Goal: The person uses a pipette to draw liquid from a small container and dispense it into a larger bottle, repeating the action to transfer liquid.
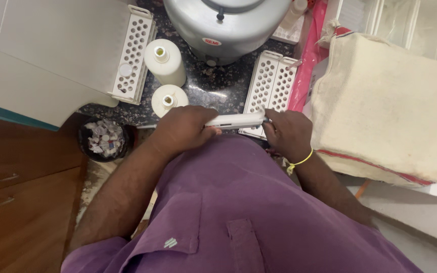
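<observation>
- A slim white handheld device [234, 121], long and flat like a pipette body or a meter, lies level between the person's 2 hands, just above the near edge of the dark speckled stone tabletop [213, 88] and right in front of the purple shirt [238, 202].
- The left hand [183, 129] wraps over the device's left end, fingers curled shut around it, knuckles up.
- The right hand [288, 132] pinches the device's right end, fingers closed on the tip; a yellow thread band [302, 162] circles that wrist.
- Just behind the device, a white perforated tube rack [271, 86] lies on the tabletop, its near edge partly hidden by the device and the right hand.
- 2 white round bottles stand left of that rack: the nearer bottle [169, 99] just beyond the left hand, the farther bottle [164, 60] behind it.
- A second white perforated rack [135, 53] sits left of the bottles, resting against the edge of a large pale grey machine cover [51, 55].
- A grey domed centrifuge [226, 25] stands at the back, behind the bottles and the first rack.
- A folded cream cloth with red stripes [385, 101] lies to the right, close beside the right hand; a pink sheet [307, 65] shows along its left edge.
- Clear plastic trays [410, 20] sit beyond the cloth.
- Below the tabletop on the left, a black bin full of small discarded caps and tubes [103, 139] stands beside brown wooden drawers [21, 187].
</observation>
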